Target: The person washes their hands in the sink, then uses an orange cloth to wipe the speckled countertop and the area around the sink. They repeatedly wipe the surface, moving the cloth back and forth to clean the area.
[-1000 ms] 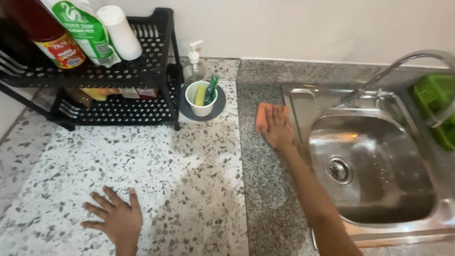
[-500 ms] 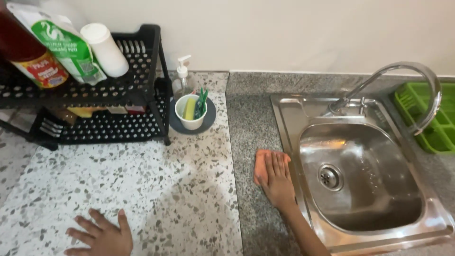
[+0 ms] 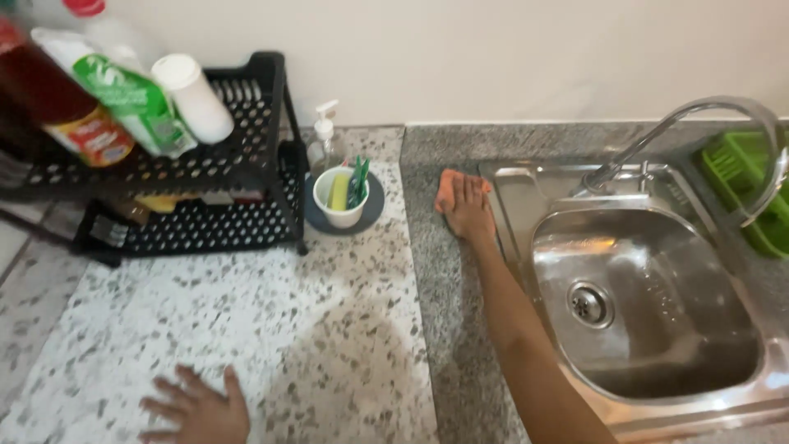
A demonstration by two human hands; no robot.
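Note:
My right hand (image 3: 468, 207) presses flat on an orange cloth (image 3: 446, 188) lying on the dark grey granite strip (image 3: 444, 279), just left of the steel sink (image 3: 649, 304). The cloth is mostly hidden beneath my palm and fingers. At the bottom left, my left hand (image 3: 197, 407) rests flat with fingers spread on the speckled white counter (image 3: 271, 321), holding nothing.
A black two-tier rack (image 3: 238, 164) at the back left carries bottles and a white roll. Beside it stand a soap pump bottle (image 3: 325, 136) and a white cup (image 3: 341, 197) on a dark saucer. A curved tap (image 3: 699, 123) arches over the sink; a green drainer (image 3: 744, 185) sits far right.
My right hand has slid the orange cloth back away from me along the grey strip, after pulling it toward me half a second ago. My left hand stays planted on the counter.

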